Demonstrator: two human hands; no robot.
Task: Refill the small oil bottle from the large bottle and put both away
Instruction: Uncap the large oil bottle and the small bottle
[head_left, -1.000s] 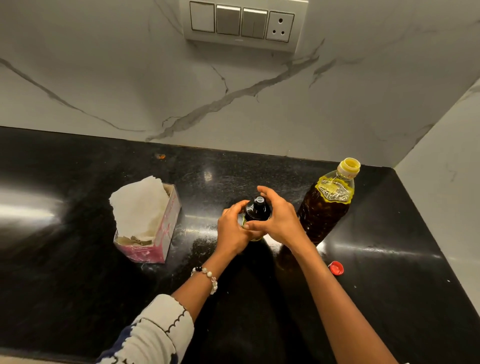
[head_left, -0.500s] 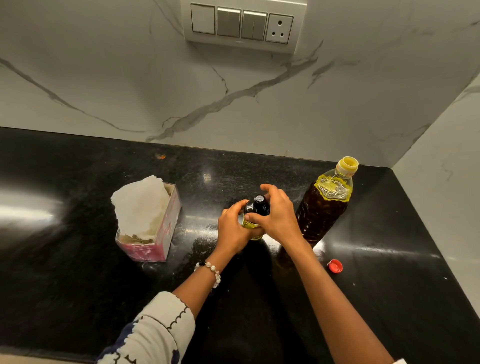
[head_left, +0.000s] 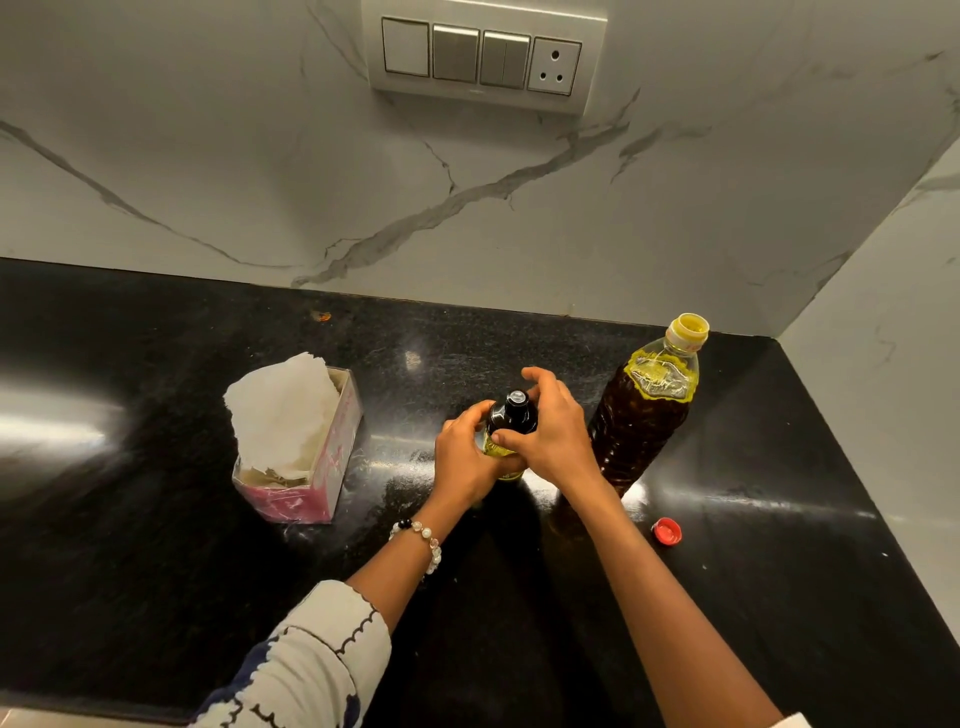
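Far to the left of the left hand (head_left: 465, 457) a pink tissue box (head_left: 306, 457) stands on the black counter (head_left: 130, 519), with white paper bulging out of it. The left hand wraps around the body of the small oil bottle (head_left: 511, 415), holding it upright on the counter. The right hand (head_left: 553, 431) curls over the bottle's neck, thumb against the glass below the dark cap (head_left: 517, 398). Over the last second its fingers have shifted round the top, from closing over the cap to sitting further to the side, so the cap now shows between both hands. That reads as a twisting motion, probably screwing the cap down or loosening it; which one cannot be told. Just right of the right hand stands the large bottle (head_left: 647, 410), uncapped and mostly full of dark oil. Its red cap (head_left: 666, 531) lies on the counter beside the right forearm, so closing it remains to be done.
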